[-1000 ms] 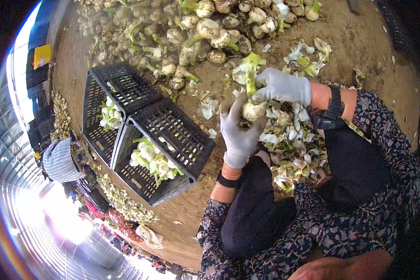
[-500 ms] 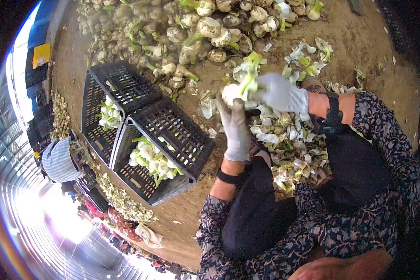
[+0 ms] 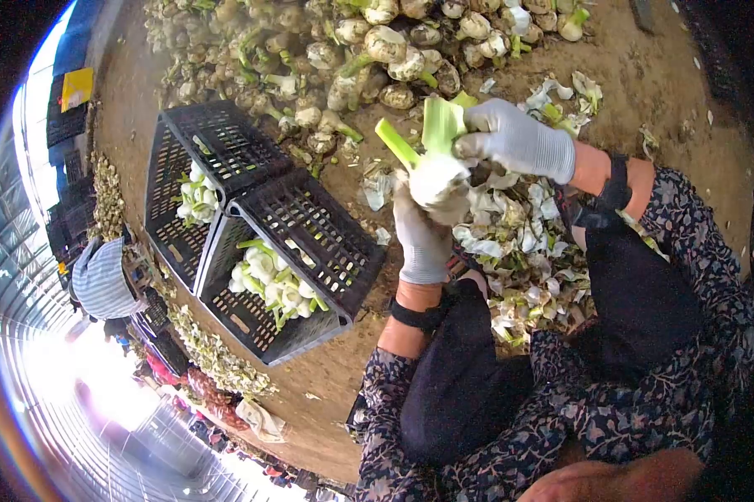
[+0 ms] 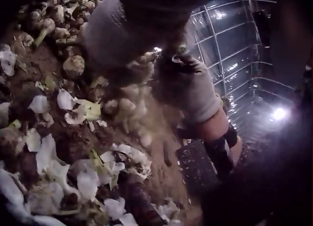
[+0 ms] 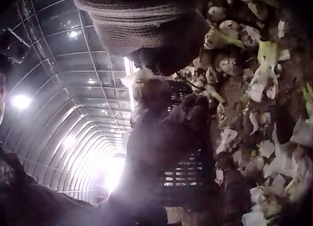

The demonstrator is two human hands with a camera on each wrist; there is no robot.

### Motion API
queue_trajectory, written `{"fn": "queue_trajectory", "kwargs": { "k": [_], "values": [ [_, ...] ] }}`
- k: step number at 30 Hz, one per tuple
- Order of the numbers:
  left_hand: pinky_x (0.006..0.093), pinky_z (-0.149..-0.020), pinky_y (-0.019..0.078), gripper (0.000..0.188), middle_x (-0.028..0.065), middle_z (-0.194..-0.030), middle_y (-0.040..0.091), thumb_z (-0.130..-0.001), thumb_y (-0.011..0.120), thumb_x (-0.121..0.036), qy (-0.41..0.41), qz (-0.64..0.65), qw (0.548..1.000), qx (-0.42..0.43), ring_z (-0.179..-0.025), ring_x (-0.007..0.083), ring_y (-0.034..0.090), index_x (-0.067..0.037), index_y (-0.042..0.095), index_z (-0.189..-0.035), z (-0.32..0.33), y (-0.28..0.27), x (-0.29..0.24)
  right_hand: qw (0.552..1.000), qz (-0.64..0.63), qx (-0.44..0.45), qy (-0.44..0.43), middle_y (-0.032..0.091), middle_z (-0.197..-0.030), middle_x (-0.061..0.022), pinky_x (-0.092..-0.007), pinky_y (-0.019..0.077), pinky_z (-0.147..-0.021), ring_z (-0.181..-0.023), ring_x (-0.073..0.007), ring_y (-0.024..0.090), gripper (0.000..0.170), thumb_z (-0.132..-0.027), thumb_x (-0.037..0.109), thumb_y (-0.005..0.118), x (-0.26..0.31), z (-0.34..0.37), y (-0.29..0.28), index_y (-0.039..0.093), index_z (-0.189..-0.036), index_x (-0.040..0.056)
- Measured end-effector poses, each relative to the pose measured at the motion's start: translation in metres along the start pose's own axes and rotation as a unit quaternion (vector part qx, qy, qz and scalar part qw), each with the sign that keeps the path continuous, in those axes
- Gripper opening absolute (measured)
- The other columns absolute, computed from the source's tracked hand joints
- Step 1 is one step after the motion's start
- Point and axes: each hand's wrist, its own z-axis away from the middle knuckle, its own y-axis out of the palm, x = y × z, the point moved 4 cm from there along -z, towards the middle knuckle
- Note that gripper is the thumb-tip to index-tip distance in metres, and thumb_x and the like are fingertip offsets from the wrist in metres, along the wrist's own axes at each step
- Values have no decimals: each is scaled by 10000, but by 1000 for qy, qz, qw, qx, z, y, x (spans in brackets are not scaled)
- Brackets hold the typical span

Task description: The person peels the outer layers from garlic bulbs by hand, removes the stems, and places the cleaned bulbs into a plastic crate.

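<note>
Both hands wear pale knit gloves and meet over the ground in the head view. My left hand (image 3: pixel 423 238) grips a white garlic bulb (image 3: pixel 438 181) from below, its green stem (image 3: pixel 396 144) pointing up and left. With the thumb and fingers, my right hand (image 3: pixel 512 140) pinches a broad green-white leaf layer (image 3: pixel 442 125) that stands away from the stem. In the left wrist view the gloved right hand (image 4: pixel 193 89) shows dimly, and the bulb is mostly hidden. The right wrist view is dark around the fingers.
Unpeeled garlic (image 3: pixel 385 43) lies heaped at the top. Two black plastic crates (image 3: pixel 310 222) lie tipped at left, holding cleaned garlic (image 3: pixel 264 276). Peeled skins (image 3: pixel 519 243) cover the ground between the legs. Another person in a striped head covering (image 3: pixel 105 280) is at far left.
The bulb has turned from stem-up and dirty-looking to a whiter surface. My right hand has pulled an outer leaf layer apart from the stem, while my left hand keeps hold of the bulb.
</note>
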Motion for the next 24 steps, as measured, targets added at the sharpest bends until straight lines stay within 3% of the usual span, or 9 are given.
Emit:
{"fn": "queue_trajectory", "kwargs": {
  "k": [5,12,16,17,18,20,22,23,24],
  "values": [
    [449,-944,470,552,112,-1226,559,-1000,296,-474,16,-41,999,-10,-1096,272,565,-52,437,-1327,5,1,-6,932,300,-74,-189,612,-724,-146,-405,493,-644,-733,-313,642,157,-796,170,634,-2,13,18,622,-911,64],
    [371,-878,495,533,102,-1167,583,-963,440,-478,-63,-15,998,-5,-1004,233,598,-62,472,-1295,2,-13,12,906,327,78,-257,632,-800,-165,-457,498,-638,-772,-386,620,210,-741,170,624,-20,22,54,618,-923,65],
    [391,-772,539,413,137,-1105,598,-987,355,-286,-12,-1,999,-48,-976,248,613,-10,489,-1263,-1,-8,5,982,120,108,-97,656,-778,-121,-394,497,-615,-672,-259,637,228,-812,235,640,-18,20,27,617,-913,31],
    [388,-803,537,428,139,-1137,580,-981,363,-265,27,-38,999,-28,-994,247,608,-2,452,-1307,-1,-11,-1,978,141,116,96,655,-759,-58,-341,487,-615,-654,-150,607,281,-832,282,664,-41,18,10,636,-910,14],
    [386,-833,534,453,141,-1170,563,-975,372,-244,66,-74,995,-9,-1011,246,604,6,414,-1351,0,-14,-8,989,8,68,134,654,-773,-16,-309,480,-624,-680,-101,595,294,-839,280,665,-23,21,0,661,-913,-5],
    [394,-915,510,513,151,-1258,499,-954,405,-193,72,-118,990,33,-1068,268,584,10,328,-1419,15,8,-25,999,20,39,1,662,-807,-12,-284,481,-640,-697,-92,582,309,-846,268,658,-36,9,-22,664,-949,-23],
    [402,-933,501,533,153,-1304,468,-943,421,-176,74,-70,994,44,-1100,283,572,11,307,-1430,21,18,-26,995,91,-5,35,637,-695,-1,-204,425,-489,-575,-29,540,207,-884,196,638,-26,9,-36,665,-853,-7],
    [429,-963,479,588,140,-1373,421,-916,440,-163,60,-61,994,68,-1183,293,523,-21,266,-1460,22,20,-28,992,38,-69,-102,623,-700,-1,-201,411,-468,-560,-22,530,229,-890,225,635,-53,1,-41,666,-851,1],
    [435,-974,470,607,142,-1387,411,-905,446,-161,79,-49,993,77,-1208,296,503,-36,256,-1467,23,19,-30,995,64,-74,33,599,-682,7,-230,439,-502,-590,-40,553,277,-886,267,634,-36,11,-50,658,-895,-8]
  ]
}}
